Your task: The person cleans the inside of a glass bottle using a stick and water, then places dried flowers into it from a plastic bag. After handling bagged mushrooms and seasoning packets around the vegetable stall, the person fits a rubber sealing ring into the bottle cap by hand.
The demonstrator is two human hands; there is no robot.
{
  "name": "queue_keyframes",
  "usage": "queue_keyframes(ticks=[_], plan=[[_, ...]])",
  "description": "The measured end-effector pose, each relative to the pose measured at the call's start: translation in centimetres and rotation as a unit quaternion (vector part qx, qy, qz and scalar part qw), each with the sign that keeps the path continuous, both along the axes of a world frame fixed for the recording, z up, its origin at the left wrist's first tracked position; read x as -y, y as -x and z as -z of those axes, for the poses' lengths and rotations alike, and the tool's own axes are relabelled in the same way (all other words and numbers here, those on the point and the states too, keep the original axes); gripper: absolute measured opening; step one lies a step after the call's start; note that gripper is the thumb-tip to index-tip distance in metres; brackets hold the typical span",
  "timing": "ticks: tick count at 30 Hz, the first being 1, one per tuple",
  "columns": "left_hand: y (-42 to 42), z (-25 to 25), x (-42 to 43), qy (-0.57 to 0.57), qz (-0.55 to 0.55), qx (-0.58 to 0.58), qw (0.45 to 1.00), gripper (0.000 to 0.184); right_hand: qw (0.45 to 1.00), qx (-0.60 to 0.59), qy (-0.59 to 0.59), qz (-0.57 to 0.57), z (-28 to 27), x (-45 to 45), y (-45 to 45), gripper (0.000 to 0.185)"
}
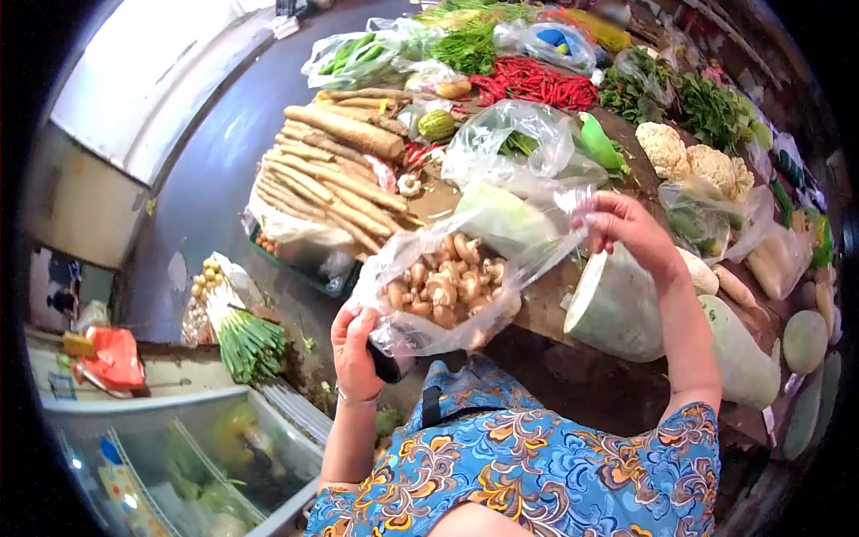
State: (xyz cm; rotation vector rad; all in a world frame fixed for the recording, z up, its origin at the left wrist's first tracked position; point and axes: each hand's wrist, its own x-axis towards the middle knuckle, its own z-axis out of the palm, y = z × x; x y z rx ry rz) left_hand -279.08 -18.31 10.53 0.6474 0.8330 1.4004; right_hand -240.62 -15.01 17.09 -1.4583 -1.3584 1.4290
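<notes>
A clear plastic bag [416, 338] hangs open between my two hands, with brown mushrooms [443, 285] visible through its mouth. My left hand [358, 353] is closed on the bag's near left edge; a dark object [389, 362] lies beside its fingers, too unclear to name. Pinched in the fingers of my right hand [625, 231] is the bag's right edge, above the cut end of a large winter melon [617, 300]. Behind the bag lies a pale green wrapped vegetable [508, 217].
Long brown roots [331, 179] lie to the left, red chilies [532, 83] at the back and cauliflowers [689, 159] at the right. Green onions [246, 340] stand lower left, near a glass-topped case [201, 465].
</notes>
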Motion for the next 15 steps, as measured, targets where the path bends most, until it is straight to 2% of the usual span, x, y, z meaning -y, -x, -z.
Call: queue_keyframes(ticks=[2, 3, 4, 5, 6, 7, 8, 9, 11, 12, 14, 15], plan=[[-0.8, -0.7, -1.4, 0.021, -0.012, -0.028, 0.999, 0.016, 0.993, 0.008, 0.034, 0.108, 1.5, -2.7, -2.4, 0.029], [-0.7, -0.2, -2.0, 0.032, -0.010, -0.044, 0.998, 0.018, 0.993, 0.017, 0.076, 0.087, 3.3, -4.5, -5.1, 0.053], [-1.1, -0.4, -2.5, 0.040, -0.020, -0.078, 0.996, 0.021, 0.992, 0.014, 0.075, 0.097, 4.8, -5.7, -5.8, 0.053], [-1.5, -1.1, -3.0, 0.045, -0.015, -0.079, 0.996, 0.023, 0.966, 0.244, -0.007, 0.082, 6.1, -6.8, -6.3, 0.068], [-2.0, -1.6, -3.4, 0.050, -0.013, -0.078, 0.996, 0.024, 0.881, 0.462, -0.085, 0.060, 7.2, -8.0, -6.9, 0.085], [-2.1, -1.5, -3.9, 0.037, 0.004, -0.070, 0.997, 0.026, 0.898, 0.437, -0.051, -0.005, 8.0, -9.5, -7.4, 0.111], [-2.6, -1.5, -4.2, 0.062, -0.026, -0.070, 0.995, 0.027, 0.880, 0.467, -0.084, 0.003, 10.4, -11.0, -7.2, 0.113], [-2.8, -1.4, -4.4, 0.063, -0.029, -0.078, 0.995, 0.027, 0.886, 0.457, -0.072, -0.021, 11.8, -12.2, -6.9, 0.103], [-3.0, -1.5, -5.0, 0.065, -0.033, -0.087, 0.993, 0.027, 0.941, 0.311, -0.096, 0.096, 14.1, -14.5, -5.0, 0.080], [-2.9, -1.6, -5.3, 0.061, -0.013, -0.092, 0.994, 0.028, 0.941, 0.311, -0.094, 0.093, 16.3, -15.9, -5.9, 0.080], [-3.1, -2.0, -6.0, 0.061, 0.004, -0.099, 0.993, 0.029, 0.898, 0.430, -0.068, -0.061, 21.4, -18.6, -8.8, 0.058], [-3.1, -2.2, -6.3, 0.065, 0.008, -0.087, 0.994, 0.025, 0.897, 0.437, -0.054, -0.030, 21.3, -18.5, -9.4, 0.049]])
